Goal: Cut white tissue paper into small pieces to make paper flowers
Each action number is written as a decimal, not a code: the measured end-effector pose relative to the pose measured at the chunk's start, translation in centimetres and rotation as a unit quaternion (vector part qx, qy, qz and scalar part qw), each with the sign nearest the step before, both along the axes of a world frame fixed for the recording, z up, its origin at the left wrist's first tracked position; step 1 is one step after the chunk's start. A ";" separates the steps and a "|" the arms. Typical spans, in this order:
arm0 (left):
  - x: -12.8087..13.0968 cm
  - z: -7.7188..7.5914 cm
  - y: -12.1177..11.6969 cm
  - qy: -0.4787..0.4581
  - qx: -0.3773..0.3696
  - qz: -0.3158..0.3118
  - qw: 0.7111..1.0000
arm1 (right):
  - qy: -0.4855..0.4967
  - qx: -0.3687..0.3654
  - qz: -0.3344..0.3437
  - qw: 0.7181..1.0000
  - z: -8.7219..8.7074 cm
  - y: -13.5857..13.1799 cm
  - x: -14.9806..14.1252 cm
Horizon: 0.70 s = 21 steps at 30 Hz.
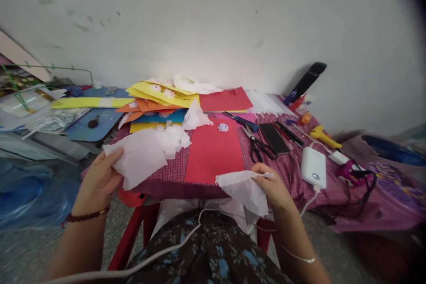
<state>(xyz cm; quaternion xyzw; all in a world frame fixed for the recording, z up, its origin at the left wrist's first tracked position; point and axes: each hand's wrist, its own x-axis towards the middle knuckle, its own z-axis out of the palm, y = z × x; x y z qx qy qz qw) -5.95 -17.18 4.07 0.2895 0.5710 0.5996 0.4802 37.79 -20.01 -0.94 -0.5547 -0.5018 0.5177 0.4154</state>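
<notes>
In the head view my left hand pinches the edge of a large piece of white tissue paper, held above the table's front left edge. A smaller torn piece of tissue paper hangs from my right hand, its fingers closed on the upper right corner. Between the hands lies a red sheet of paper, with a small crumpled white and purple paper flower near its top. Another crumpled tissue piece rests at the sheet's upper left.
Stacked coloured papers lie at the back. Right of the red sheet are black scissors, a utility knife, a phone and a white power bank with a cable. A yellow glue gun lies farther right.
</notes>
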 end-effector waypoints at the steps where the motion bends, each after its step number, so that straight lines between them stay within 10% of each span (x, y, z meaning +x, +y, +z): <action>1: 0.2 0.3 1.1 -0.002 -0.004 -0.009 1.000 | -0.001 -0.002 0.000 1.000 0.3 1.0 -0.1; 6: 4.0 0.4 7.6 -0.080 -0.005 -0.045 0.996 | 0.041 -0.004 -0.065 0.997 1.3 7.8 -1.9; 12: 11.6 -2.1 10.6 -0.149 -0.073 -0.166 0.972 | -0.020 0.038 -0.118 0.992 -1.5 14.8 -0.9; 16: 14.4 -3.5 10.6 -0.174 -0.089 -0.208 0.959 | -0.263 0.264 -0.182 0.910 -1.4 13.9 0.2; 21: 15.5 -5.0 10.7 -0.199 -0.121 -0.211 0.950 | -0.330 0.364 0.024 0.871 -0.1 9.2 -2.7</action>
